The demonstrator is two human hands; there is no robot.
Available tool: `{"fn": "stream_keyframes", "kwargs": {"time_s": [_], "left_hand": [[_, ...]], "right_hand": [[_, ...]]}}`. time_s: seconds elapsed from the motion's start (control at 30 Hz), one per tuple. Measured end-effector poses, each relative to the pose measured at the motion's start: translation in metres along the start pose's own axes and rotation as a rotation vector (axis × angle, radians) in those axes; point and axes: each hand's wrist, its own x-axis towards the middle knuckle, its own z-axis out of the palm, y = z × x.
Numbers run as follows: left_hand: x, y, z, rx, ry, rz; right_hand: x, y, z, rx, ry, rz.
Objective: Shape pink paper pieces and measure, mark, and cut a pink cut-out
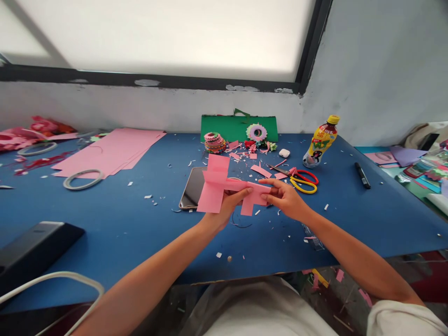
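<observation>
1. Over the table (140, 242), the left hand (222, 210) pinches the pink paper (213, 184) near its narrow middle; the right hand (290, 200) has its right end between thumb and fingers.
2. Uneven pulling could tear that thin strip, I'd guess; squeezing could crease it.
3. Just beyond the right grip lie scissors (294, 175); farther back, the bottle's (321, 142) label looks too blurred to read.

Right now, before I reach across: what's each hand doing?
Left hand: closed on the pink paper cutout.
Right hand: closed too, fingers pinching the same cutout's edge.
</observation>
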Motion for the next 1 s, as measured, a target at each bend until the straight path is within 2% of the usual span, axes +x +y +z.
{"fn": "stream_keyframes", "kwargs": {"time_s": [0.17,0.47,0.73,0.87,1.0], "left_hand": [[0.001,0.001,0.001,0.0,0.002,-0.012],[0.001,0.002,0.0,0.013,0.003,0.002],[-0.003,0.004,0.003,0.056,-0.021,-0.081],[-0.001,-0.004,0.002,0.129,0.047,-0.039],[0.0,-0.007,0.003,0.199,-0.053,-0.005]], "right_hand": [[0.001,0.002,-0.001,0.113,-0.042,0.032],[0.002,0.003,-0.004,0.153,-0.067,0.054],[-0.001,-0.002,-0.001,0.175,-0.114,0.104],[-0.002,-0.003,0.001,0.152,-0.14,0.115],[-0.003,-0.005,0.004,0.084,-0.131,0.08]]}}
